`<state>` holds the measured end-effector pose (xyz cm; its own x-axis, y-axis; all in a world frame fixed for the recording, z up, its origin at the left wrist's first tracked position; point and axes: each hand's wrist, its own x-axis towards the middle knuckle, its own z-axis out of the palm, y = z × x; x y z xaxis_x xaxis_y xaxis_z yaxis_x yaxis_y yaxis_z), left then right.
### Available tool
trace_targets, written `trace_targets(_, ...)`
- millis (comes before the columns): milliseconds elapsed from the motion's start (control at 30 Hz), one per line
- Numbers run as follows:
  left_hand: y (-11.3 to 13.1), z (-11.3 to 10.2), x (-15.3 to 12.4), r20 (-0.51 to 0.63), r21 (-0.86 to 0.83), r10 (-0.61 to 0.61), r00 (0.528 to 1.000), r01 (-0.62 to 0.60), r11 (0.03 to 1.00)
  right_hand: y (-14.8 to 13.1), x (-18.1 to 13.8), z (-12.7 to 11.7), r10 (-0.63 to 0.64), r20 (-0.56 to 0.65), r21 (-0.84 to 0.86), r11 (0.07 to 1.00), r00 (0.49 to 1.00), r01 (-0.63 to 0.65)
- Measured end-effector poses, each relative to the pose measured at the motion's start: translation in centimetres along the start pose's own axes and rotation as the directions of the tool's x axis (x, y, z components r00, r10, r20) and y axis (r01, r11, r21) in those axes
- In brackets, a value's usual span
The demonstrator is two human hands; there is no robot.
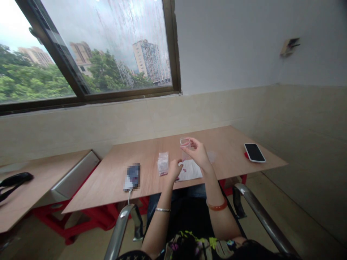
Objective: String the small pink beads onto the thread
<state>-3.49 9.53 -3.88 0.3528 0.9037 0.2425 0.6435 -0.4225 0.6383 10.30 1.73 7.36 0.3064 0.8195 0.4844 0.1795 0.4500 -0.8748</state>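
My right hand (pixel 198 152) is raised above the wooden table (pixel 225 144) and pinches a small clear plastic ring or loop (pixel 185 142) between thumb and fingers. My left hand (pixel 174 169) is lower, fingers curled down onto a white sheet (pixel 191 170) that carries a few small dark red pieces (pixel 184 169). Whether the left fingers hold one of those pieces is too small to tell. A small clear bag (pixel 163 163) lies just left of the left hand.
A phone with a cable (pixel 132 177) lies on the table's left part, and another phone (pixel 254 152) near its right edge. A second table (pixel 40 180) stands to the left with a black object (pixel 15 179). Chair armrests (pixel 257 209) flank my lap.
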Motion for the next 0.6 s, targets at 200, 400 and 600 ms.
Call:
trace_targets(200, -2.8, 4.0, -0.6, 0.171, 0.131, -0.037, 0.985, 0.015, 0.991, -0.5, -0.1, -0.4, 0.005, -0.015, 0.029, 1.000, 1.000, -0.005)
trace_targets(400, -3.4, 4.2, -0.2, 0.177, 0.183, -0.003, 0.984, -0.030, 0.983, -0.3, -0.1, -0.4, -0.003, -0.015, 0.071, 0.997, 1.000, 0.004)
trace_targets(600, -3.8, 4.6, -0.2, 0.162, 0.166, 0.028, 0.986, -0.055, 0.985, -0.3, -0.1, -0.4, -0.007, -0.004, 0.088, 0.996, 1.000, 0.007)
